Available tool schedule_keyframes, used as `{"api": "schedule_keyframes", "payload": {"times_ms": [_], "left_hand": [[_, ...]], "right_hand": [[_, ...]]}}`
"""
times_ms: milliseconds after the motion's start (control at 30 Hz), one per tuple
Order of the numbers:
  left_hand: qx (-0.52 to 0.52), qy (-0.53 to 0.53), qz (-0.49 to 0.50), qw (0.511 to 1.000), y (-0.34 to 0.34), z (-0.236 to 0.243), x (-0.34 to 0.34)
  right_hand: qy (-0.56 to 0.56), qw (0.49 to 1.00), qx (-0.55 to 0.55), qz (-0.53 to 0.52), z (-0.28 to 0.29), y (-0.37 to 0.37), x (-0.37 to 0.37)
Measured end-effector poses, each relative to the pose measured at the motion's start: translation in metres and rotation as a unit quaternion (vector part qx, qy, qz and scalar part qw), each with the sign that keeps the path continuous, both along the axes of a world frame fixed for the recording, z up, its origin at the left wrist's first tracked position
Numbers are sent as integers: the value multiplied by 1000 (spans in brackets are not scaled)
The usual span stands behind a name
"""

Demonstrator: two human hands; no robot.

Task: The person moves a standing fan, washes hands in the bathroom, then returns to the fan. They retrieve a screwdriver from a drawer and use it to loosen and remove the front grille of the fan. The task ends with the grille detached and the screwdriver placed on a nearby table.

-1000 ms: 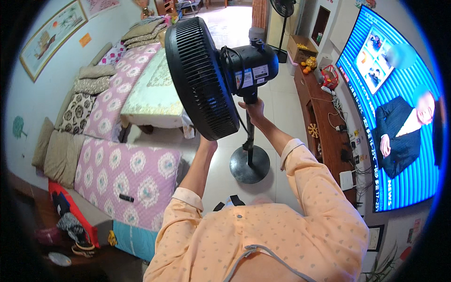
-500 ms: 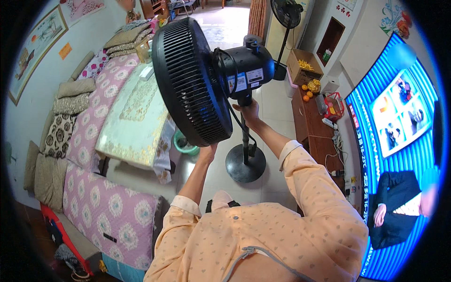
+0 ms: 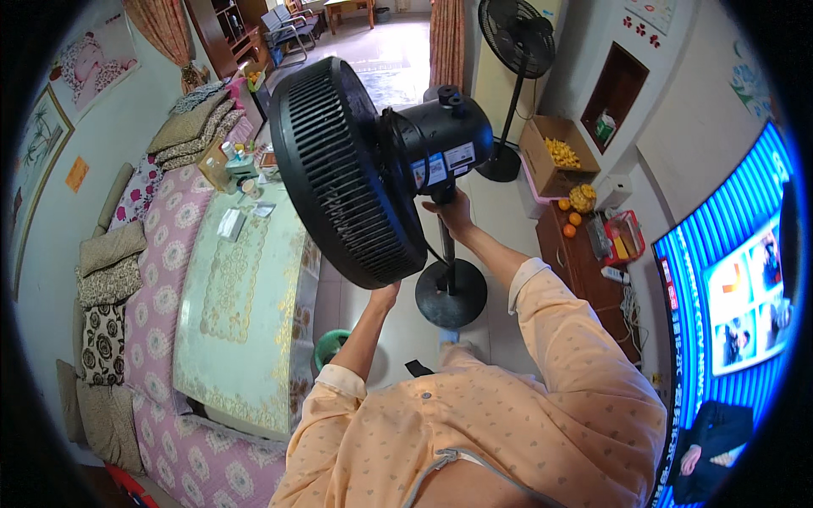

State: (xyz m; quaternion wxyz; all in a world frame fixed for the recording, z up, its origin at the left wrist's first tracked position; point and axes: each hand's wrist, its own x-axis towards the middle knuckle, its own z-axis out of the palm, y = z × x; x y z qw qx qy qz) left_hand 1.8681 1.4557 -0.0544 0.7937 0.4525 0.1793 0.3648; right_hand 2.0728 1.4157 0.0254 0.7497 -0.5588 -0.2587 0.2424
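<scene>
A black pedestal fan [image 3: 330,169] with a slatted guard and a labelled motor housing [image 3: 445,135] fills the middle, its round base [image 3: 450,296] above the tiled floor. My right hand [image 3: 451,212] grips the pole just below the motor. My left hand [image 3: 384,296] is under the fan head's lower edge, its fingers hidden behind it. The cord hangs near the pole.
Left: a clothed table [image 3: 229,313] with small items, beside quilted seating [image 3: 152,254]. A green bucket [image 3: 330,343] sits below. Right: a second fan [image 3: 517,38], a carton [image 3: 550,157], a wooden cabinet [image 3: 584,279] with fruit, and a television [image 3: 720,356]. Behind lies a doorway [image 3: 381,59].
My view has advanced along the room: the table, carton and second fan look nearer, and the television has slipped down and right. The held fan has moved along with me.
</scene>
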Motion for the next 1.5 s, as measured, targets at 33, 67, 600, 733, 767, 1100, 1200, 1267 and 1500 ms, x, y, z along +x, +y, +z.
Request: {"api": "schedule_keyframes", "payload": {"times_ms": [33, 67, 600, 733, 767, 1100, 1200, 1267, 1500], "left_hand": [[94, 84, 3, 992, 21, 1, 18], [172, 157, 1, 973, 47, 4, 38], [282, 129, 112, 944, 372, 79, 346], [267, 103, 98, 953, 459, 89, 410], [278, 128, 84, 948, 481, 90, 423], [313, 135, 127, 932, 692, 70, 599], [331, 139, 140, 923, 751, 77, 644], [322, 151, 128, 926, 796, 82, 670], [353, 131, 102, 921, 979, 85, 791]], "right_hand": [[-109, 992, -58, -20, -4, 19, 23], [-53, 998, -19, -4, -8, 40, 45], [0, 1000, -5, -1, 0, 377, 350], [-43, 998, -3, -47, 9, 468, 413], [-39, 997, -15, -62, 10, 488, 428], [-36, 999, 22, -25, 12, 701, 595], [-30, 998, -41, -34, 19, 766, 640], [52, 998, 3, 19, 21, 812, 671], [-11, 1000, -8, -3, 14, 979, 793]]}}
